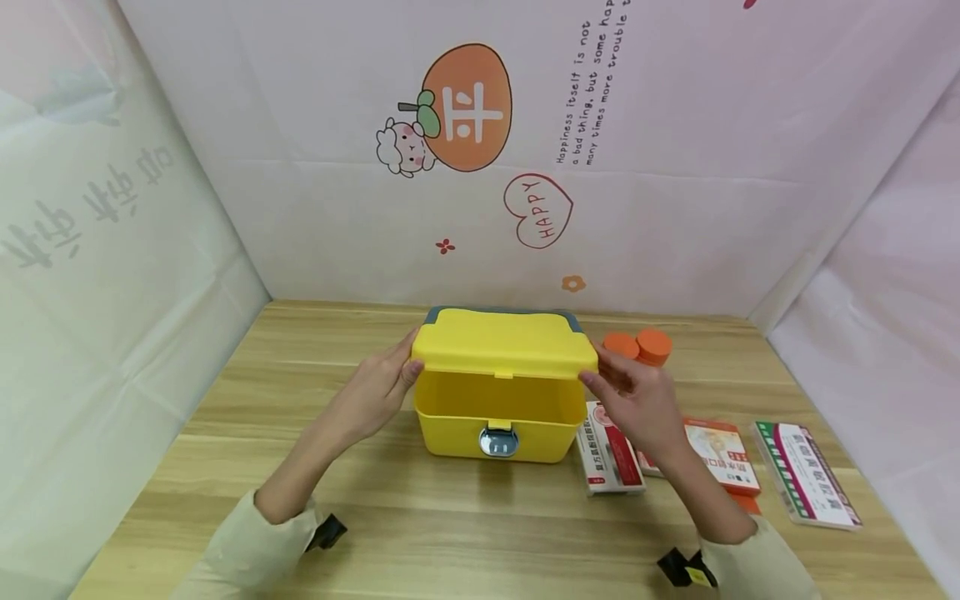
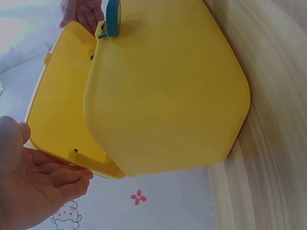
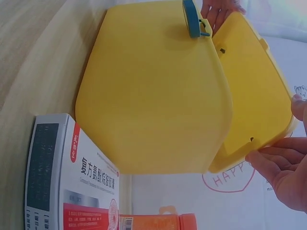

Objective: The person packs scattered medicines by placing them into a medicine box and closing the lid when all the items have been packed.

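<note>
A yellow storage box (image 1: 495, 439) with a grey-blue latch (image 1: 498, 442) stands on the wooden table. Its lid (image 1: 506, 342) is tilted up, leaving a gap at the front through which the inside shows. At the lid's left front corner, my left hand (image 1: 378, 387) holds the edge between thumb and fingers. My right hand (image 1: 637, 400) grips the opposite corner the same way. Both wrist views show the underside of the lid (image 2: 62, 100), with the thumb on one side of its rim and the fingers along the other. The box's floor is hidden.
Right of the box lies a white and red medicine box (image 1: 611, 454), close to its wall. Farther right are an orange and white box (image 1: 723, 454) and a green-striped white packet (image 1: 806, 475). Two orange-capped bottles (image 1: 654, 346) stand behind my right hand. Fabric walls (image 1: 337, 233) enclose the table.
</note>
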Motion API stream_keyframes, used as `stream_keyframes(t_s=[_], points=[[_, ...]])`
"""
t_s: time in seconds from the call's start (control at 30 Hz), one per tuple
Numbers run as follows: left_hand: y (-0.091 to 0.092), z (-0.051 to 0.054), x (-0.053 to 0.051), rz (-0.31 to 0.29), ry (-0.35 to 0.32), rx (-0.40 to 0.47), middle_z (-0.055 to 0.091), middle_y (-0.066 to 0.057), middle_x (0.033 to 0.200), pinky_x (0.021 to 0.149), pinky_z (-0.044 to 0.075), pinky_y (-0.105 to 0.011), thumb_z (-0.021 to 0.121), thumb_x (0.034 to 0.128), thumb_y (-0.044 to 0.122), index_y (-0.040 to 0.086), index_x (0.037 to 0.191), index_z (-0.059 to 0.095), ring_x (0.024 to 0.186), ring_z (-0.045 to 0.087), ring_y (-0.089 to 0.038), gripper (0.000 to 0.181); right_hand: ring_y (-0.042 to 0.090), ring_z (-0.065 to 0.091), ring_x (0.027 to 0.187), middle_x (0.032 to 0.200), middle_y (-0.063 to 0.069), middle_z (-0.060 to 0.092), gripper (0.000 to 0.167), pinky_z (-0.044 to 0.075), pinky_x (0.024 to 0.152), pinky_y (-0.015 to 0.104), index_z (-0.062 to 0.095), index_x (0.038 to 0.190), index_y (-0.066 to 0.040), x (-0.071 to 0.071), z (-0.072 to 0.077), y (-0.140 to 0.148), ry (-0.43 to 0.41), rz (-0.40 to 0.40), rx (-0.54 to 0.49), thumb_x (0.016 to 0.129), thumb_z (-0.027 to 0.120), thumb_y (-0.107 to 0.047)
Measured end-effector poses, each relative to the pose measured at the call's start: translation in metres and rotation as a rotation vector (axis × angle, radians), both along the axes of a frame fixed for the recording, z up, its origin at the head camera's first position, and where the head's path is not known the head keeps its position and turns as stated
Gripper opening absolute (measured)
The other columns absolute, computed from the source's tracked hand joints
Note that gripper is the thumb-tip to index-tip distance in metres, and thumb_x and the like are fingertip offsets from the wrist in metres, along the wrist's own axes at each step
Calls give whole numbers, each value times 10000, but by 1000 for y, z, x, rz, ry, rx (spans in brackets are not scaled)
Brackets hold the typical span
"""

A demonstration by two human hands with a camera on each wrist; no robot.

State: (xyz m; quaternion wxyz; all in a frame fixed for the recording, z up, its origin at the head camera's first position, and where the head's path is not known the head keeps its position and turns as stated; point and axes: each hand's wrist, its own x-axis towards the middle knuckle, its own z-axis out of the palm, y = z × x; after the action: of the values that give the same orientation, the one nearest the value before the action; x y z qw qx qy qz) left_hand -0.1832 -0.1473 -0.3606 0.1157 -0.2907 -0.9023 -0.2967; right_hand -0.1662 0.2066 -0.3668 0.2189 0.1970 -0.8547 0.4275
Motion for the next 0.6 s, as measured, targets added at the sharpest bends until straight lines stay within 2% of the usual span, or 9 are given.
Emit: stream_keyframes(t_s=[0.13, 0.27, 0.4, 0.47, 0.6], points=[[0, 0, -2, -12, 18, 21, 697, -125, 1123, 938, 563, -463, 288, 1080, 387, 60, 1531, 356, 964, 667, -215, 561, -162, 595, 972, 1142, 192, 734, 447, 517, 771, 61, 623, 1316, 25, -1, 1, 0, -16, -2, -5, 901, 732, -97], [0, 2, -3, -20, 36, 32, 688, -93, 1010, 843, 572, -416, 283, 1079, 391, 76, 1495, 398, 845, 621, -177, 534, -173, 601, 940, 1137, 194, 737, 438, 524, 758, 68, 619, 1322, 26, -1, 3, -1, -29, -7, -6, 920, 714, -121], [1, 4, -4, -18, 51, 30, 695, -118, 1010, 826, 576, -416, 262, 1072, 417, 57, 1470, 423, 837, 633, -200, 561, -188, 611, 901, 1123, 202, 739, 440, 539, 732, 85, 614, 1329, 24, -2, 5, -1, -44, -7, -22, 926, 708, -126], [2, 6, -5, -16, 47, 34, 708, -141, 1052, 856, 585, -435, 261, 1071, 423, 40, 1472, 428, 885, 669, -224, 579, -179, 623, 886, 1113, 205, 741, 440, 544, 722, 91, 614, 1330, 21, -2, 7, -2, -46, -7, -29, 925, 708, -125], [1, 7, -5, -8, 36, 44, 700, -194, 1187, 926, 572, -480, 290, 1077, 409, 4, 1493, 413, 994, 703, -283, 594, -34, 715, 827, 1059, 202, 754, 419, 545, 704, 88, 630, 1315, 14, -3, 10, -4, -39, -15, -29, 926, 707, -122]])
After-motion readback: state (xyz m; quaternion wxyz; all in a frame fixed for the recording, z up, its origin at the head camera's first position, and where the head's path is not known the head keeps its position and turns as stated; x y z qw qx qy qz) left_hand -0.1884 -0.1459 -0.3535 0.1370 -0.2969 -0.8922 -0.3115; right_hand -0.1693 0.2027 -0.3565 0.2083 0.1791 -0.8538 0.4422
